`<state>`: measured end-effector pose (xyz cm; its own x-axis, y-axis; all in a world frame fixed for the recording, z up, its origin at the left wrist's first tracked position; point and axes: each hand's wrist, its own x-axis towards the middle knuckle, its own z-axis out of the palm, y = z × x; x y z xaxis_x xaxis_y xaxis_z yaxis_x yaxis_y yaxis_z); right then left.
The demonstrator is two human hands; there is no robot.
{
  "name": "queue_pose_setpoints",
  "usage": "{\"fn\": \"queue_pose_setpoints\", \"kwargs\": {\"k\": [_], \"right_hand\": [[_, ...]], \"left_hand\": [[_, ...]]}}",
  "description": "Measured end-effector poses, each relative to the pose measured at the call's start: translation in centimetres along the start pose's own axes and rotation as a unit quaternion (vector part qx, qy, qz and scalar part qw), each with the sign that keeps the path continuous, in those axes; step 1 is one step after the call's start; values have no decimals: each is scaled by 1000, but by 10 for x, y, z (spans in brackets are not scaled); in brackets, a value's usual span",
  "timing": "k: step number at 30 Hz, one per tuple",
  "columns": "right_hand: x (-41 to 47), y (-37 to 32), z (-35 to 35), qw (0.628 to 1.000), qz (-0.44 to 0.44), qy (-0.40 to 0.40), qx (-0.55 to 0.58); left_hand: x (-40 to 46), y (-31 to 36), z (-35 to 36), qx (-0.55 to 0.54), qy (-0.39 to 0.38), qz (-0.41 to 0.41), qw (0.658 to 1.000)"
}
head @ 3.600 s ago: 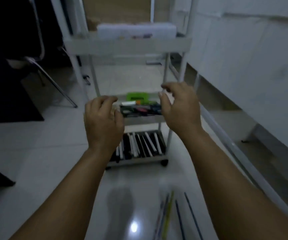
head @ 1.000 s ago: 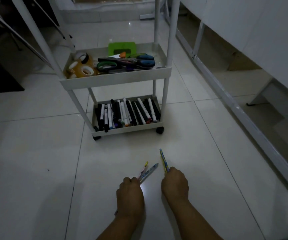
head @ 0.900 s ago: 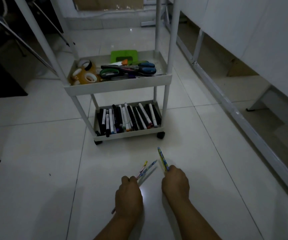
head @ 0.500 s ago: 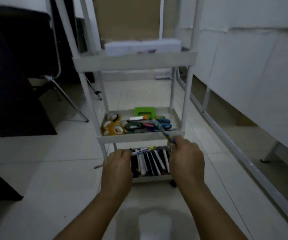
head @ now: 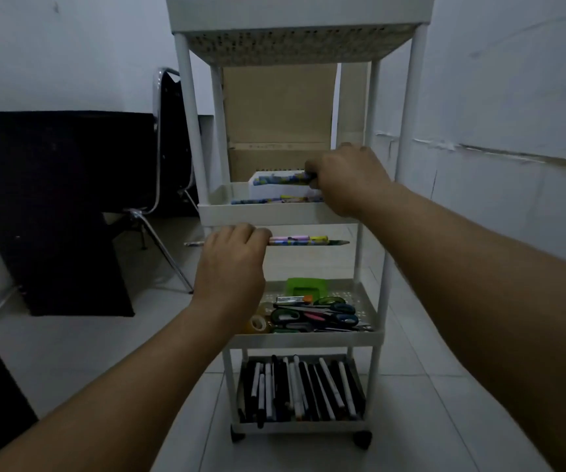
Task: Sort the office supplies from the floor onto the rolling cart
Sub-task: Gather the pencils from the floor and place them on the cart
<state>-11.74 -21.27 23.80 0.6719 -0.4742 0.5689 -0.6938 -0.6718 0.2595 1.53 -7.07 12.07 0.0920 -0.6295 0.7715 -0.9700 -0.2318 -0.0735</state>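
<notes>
The fingers of the right hand [head: 346, 178] are curled around one patterned pencil [head: 281, 179], gripping it at its right end. This pencil lies level, above the second tray [head: 268, 212] of the rolling cart [head: 407, 165], and it points to the left. It has a blue and yellow print. Below it, inside the same tray, more printed pencils [head: 275, 200] lie along the front wall, and a white spiral notebook [head: 275, 189] stands behind them.

The fingers of the left hand [head: 232, 264] are closed on a small bunch of pencils [head: 303, 240]. The bunch is level too, just under the front edge of the second tray and in front of the cart; it points to the right. One has pink and yellow colours, another is darker with a sharp tip. A short end comes out on the left side of the hand.

Lower, the third tray [head: 309, 338] holds scissors [head: 315, 316], a tape roll [head: 257, 323] and a green object [head: 307, 287]; the left wrist hides part of this tray. The bottom tray [head: 302, 427] is full of black and white markers [head: 300, 390]. The top tray [head: 295, 15] is seen from below. Behind the cart stands a brown cardboard sheet [head: 278, 107]. To the left there is a chair with metal legs [head: 162, 185] and something dark beside it. The floor is of pale tiles [head: 87, 335].
</notes>
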Motion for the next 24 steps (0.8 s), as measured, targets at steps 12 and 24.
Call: {"fn": "queue_pose_setpoints", "kwargs": {"k": [12,24], "right_hand": [[12,34,-14,909,217,105,342],[-8,15,2,929,173,128,301]], "left_hand": [[70,-16,-20,5,15,0,1000],[140,-4,0,-67,-215,20,974]]}}
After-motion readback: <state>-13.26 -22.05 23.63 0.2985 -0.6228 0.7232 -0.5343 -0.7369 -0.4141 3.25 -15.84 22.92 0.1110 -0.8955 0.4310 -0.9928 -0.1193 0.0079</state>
